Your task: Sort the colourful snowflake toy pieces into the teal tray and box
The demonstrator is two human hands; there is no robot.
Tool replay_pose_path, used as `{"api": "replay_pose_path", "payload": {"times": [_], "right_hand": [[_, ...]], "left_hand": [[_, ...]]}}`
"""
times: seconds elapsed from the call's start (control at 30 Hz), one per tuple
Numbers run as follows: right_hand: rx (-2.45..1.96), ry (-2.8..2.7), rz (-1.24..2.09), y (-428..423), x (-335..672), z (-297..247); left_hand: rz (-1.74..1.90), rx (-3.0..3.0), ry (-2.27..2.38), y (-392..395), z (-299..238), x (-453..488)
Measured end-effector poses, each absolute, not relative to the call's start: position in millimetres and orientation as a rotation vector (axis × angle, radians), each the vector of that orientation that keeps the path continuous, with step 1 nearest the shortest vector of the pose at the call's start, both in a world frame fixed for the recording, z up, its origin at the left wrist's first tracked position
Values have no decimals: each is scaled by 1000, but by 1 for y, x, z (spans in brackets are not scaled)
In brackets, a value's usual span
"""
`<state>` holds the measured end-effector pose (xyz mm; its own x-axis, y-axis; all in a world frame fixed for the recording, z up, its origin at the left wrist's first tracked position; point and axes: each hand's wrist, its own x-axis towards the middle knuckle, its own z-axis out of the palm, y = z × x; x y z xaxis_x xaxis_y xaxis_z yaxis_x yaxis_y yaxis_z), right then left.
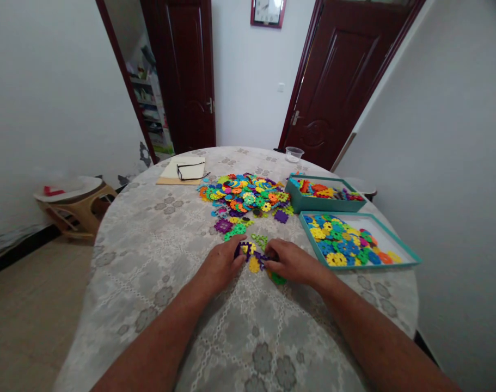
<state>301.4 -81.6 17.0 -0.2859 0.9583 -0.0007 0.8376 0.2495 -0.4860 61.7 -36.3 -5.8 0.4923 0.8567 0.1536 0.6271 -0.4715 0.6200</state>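
Observation:
On the table in front of me, my left hand point(221, 262) pinches a dark purple interlocking plastic piece point(237, 250) that has yellow parts beside it. My right hand point(291, 260) has its fingers closed on another purple interlocking piece point(261, 261), close to the first one; whether the two touch is too small to make out. A yellow gear-shaped piece point(253, 265) lies between the hands. Partly under the right hand is a green piece point(279, 279). Just beyond the fingers are light green pieces point(259, 239), green discs point(235, 231) and a purple square piece point(222, 225).
A heap of colourful gear-shaped pieces point(248, 195) covers the table's middle. On the right stand a teal box point(329, 206) and a shallow teal tray point(411, 258), both holding pieces. Black-framed glasses point(181, 175) rest on a notebook point(174, 170). A clear plastic cup point(294, 154) stands at the far edge.

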Motion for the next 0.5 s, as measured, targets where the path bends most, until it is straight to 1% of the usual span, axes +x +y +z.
{"api": "replay_pose_path", "payload": {"times": [0.33, 0.5], "right_hand": [[-1713, -2181, 636, -79, 301, 16], [-1606, -2055, 728, -76, 301, 16]], "left_hand": [[696, 2149, 1230, -36, -4, 62], [715, 2119, 1153, -35, -3, 62]]}}
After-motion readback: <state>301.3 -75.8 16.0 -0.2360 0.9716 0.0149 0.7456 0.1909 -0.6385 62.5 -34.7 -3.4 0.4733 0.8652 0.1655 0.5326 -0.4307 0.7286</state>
